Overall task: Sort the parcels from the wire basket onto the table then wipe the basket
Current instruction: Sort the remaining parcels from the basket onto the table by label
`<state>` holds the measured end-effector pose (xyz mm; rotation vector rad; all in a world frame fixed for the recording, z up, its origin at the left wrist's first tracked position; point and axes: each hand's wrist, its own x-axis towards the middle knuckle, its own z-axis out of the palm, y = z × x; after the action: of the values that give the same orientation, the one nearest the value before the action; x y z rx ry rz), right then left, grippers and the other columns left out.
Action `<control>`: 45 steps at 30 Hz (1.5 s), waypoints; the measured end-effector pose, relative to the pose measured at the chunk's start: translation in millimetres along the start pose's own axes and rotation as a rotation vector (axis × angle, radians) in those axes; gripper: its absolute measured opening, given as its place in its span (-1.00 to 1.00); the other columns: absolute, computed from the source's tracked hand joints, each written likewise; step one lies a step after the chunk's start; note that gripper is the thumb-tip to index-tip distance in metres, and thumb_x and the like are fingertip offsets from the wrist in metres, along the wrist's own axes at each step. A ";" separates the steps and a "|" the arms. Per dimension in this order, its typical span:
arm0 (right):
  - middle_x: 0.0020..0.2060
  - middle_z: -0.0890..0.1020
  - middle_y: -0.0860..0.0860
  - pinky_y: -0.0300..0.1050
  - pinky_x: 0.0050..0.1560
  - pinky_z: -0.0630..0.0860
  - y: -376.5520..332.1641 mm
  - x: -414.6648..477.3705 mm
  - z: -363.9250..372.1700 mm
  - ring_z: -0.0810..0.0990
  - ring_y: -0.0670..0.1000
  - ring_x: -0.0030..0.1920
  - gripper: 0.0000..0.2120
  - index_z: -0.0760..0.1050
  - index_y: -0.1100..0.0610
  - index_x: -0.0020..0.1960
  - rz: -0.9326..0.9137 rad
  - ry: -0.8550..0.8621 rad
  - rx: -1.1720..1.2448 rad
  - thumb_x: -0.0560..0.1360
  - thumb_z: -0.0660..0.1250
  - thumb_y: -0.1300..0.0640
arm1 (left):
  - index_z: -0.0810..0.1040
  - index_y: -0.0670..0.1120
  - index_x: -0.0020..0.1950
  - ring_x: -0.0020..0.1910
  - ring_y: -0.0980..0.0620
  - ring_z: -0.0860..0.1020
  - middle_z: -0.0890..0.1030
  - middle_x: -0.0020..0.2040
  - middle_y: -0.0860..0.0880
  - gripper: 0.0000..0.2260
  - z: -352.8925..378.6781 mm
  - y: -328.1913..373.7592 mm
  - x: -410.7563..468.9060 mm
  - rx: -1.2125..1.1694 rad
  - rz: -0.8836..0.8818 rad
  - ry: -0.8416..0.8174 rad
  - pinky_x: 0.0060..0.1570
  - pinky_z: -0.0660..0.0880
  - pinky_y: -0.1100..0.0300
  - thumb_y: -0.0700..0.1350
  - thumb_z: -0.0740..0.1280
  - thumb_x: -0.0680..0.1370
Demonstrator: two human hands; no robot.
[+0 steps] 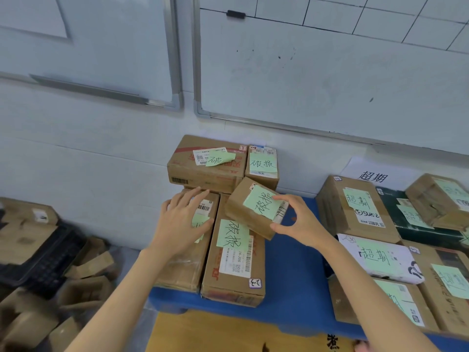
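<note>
A pale wall hung with two white framed whiteboards [330, 72] is seen behind a blue table [291, 275] covered with parcels.

In the head view, a small brown cardboard parcel [250, 214] bearing a green handwritten note is pinched at its near end by the right hand [302, 219], forefinger on top and thumb at the lower corner. The parcel is tilted and lies to the left of that grip. It is propped on a long brown cardboard box with a white shipping label [236, 262], which lies below and left of the grip.

The left hand [182, 219] is laid flat, fingers spread, on a second long tape-wrapped cardboard box [185, 262]. Beyond both hands, two brown cartons with green notes [203, 168] are set against the wall. To the right of the grip, a separate cluster of note-marked parcels [355, 207] is gathered beneath a white paper sign [370, 174].
</note>
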<state>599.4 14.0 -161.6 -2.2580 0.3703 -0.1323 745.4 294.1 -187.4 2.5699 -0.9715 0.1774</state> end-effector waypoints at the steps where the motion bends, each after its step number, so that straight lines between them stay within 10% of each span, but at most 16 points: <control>1: 0.32 0.36 -0.11 0.10 0.38 0.40 0.6 -0.1 -2.0 0.31 -0.11 0.37 -0.38 0.37 -0.19 0.33 -0.002 -0.017 0.010 0.39 0.56 0.14 | 0.35 0.10 0.50 0.43 -0.08 0.35 0.39 0.48 0.05 -0.36 0.2 0.3 -0.1 0.003 -0.003 -0.002 0.34 0.29 -0.12 0.33 0.08 0.46; 29: 0.46 0.25 -0.14 0.05 0.38 0.36 -16.6 21.5 1.4 0.27 -0.14 0.42 -0.34 0.32 -0.09 0.46 -0.023 0.096 -0.125 0.44 0.49 -0.14 | 0.30 0.12 0.52 0.44 -0.05 0.31 0.34 0.51 0.09 -0.34 -23.8 15.3 23.1 -0.022 0.103 -0.014 0.37 0.26 -0.07 0.35 0.08 0.47; 45: 0.55 0.18 0.01 0.07 0.48 0.21 1.0 -130.2 -163.2 0.15 0.05 0.55 -0.37 0.14 -0.07 0.57 0.208 0.412 -0.621 0.59 0.16 -0.28 | 0.27 0.10 0.55 0.46 -0.05 0.29 0.29 0.55 0.06 -0.29 -30.3 236.2 68.7 -0.065 0.527 -0.012 0.39 0.21 -0.02 0.36 -0.04 0.46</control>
<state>440.2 -64.8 -52.0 -2.7744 0.9720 -0.4258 642.0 102.3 -69.3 2.2058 -1.6123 0.2647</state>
